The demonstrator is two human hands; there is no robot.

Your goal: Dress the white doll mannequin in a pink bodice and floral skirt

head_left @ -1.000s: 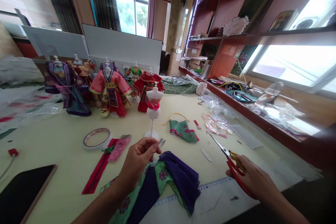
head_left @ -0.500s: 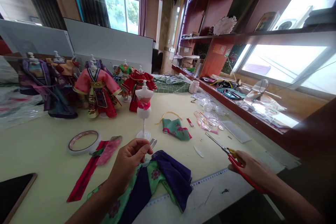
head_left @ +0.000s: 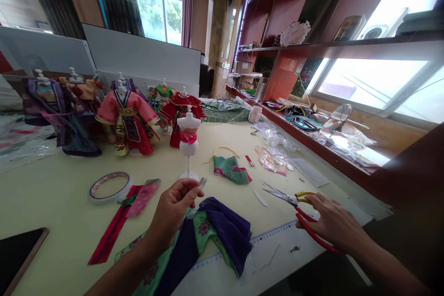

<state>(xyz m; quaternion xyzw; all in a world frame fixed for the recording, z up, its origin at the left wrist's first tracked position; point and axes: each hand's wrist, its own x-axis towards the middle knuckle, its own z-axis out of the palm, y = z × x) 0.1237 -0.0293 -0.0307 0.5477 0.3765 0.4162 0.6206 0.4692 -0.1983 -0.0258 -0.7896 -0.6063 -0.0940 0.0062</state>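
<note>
My left hand [head_left: 178,201] pinches a small pale strip [head_left: 203,182] in front of the base of a white mannequin [head_left: 189,121] that wears a pink-red top. Below that hand lies a green and dark purple garment [head_left: 222,222], partly hidden by my forearm. My right hand [head_left: 328,222] grips scissors [head_left: 291,200] with red and yellow handles, their blades slightly apart and pointing left. A green floral cloth piece [head_left: 231,169] with a yellow cord lies between the mannequin and the scissors. A white curved scrap [head_left: 261,199] is left of the blade tips.
Several dressed mannequins [head_left: 130,115] stand at the back left. Nearer are a tape roll [head_left: 93,194], a red ribbon [head_left: 114,231] and a dark tablet [head_left: 19,259]. A ruler [head_left: 270,233] lies by the front edge. Plastic bags [head_left: 274,136] and a shelf unit [head_left: 333,141] line the right.
The scissors have opened wider and swung slightly left, with my right hand turned around their handles. My left hand keeps its pinch on the pale strip, which is tilted a little differently.
</note>
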